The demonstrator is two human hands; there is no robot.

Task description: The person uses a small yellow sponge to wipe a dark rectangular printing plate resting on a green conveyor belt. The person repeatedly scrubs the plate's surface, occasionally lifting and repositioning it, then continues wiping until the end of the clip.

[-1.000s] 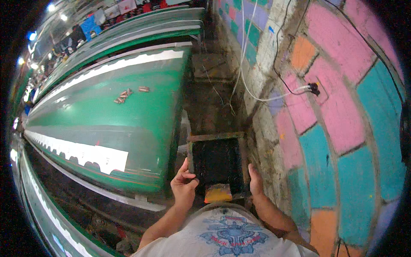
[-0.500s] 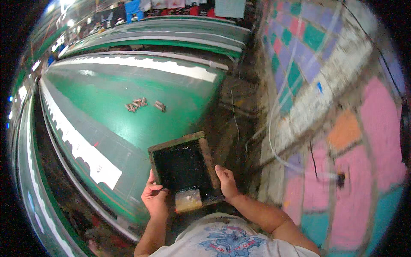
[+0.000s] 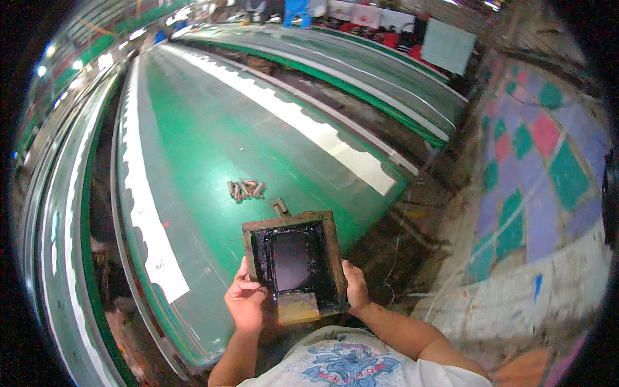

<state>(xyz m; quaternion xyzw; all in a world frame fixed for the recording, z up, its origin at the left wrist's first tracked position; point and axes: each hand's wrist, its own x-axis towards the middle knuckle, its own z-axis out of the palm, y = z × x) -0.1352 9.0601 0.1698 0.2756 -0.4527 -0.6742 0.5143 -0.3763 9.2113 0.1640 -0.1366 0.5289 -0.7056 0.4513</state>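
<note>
Both hands hold a wooden-framed printing screen in front of my body, at the near end of the long green table. Its inner face is coated in black ink, with a paler rectangle in the middle. A squeegee with a yellowish block lies across its near edge. My left hand grips the left side, fingers bent around the wood. On the opposite side, my right hand presses against the frame with its thumb up; its other fingers are mostly hidden.
On the green table lie several small brownish cylinders, with another piece just beyond the screen. White scalloped paper strips run along both long sides. More long tables flank it. A painted wall stands at right.
My view has turned, so the table now stretches away ahead and the painted wall has shifted right. The screen stays in both hands, and a paler rectangle now shows on it.
</note>
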